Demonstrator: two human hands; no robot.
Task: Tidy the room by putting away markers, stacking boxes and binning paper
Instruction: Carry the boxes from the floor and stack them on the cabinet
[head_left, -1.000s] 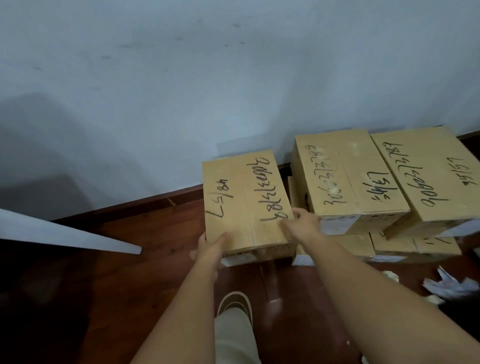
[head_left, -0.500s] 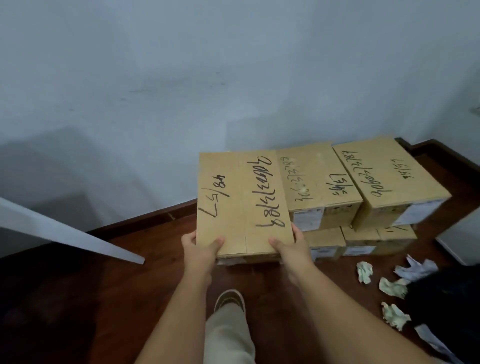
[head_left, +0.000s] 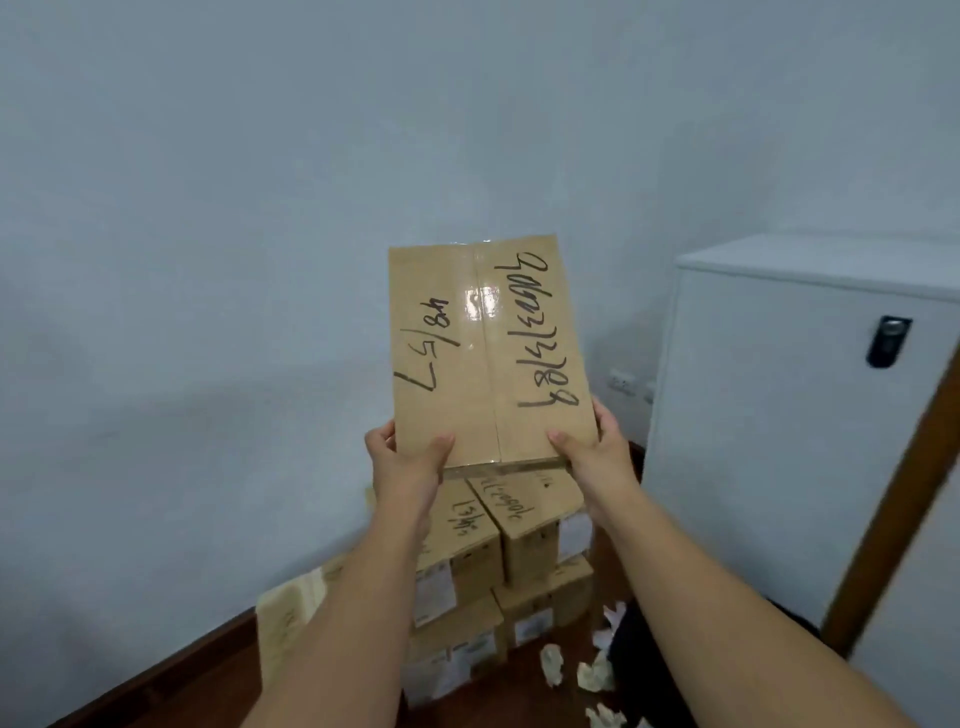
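Both hands, left hand and right hand, hold the sealed cardboard box by its near corners, fingers clamped, above the stacked boxes. The stack stands between the wall and a white cabinet; crumpled paper lies on the floor beside it.

Matt brown cardboard box, sealed with glossy clear tape; crumpled white paper is seen on polished dark wood floor.

We have lifted the cardboard box from floor level to mid-frame, above the stacked boxes, which now sit lower centre.
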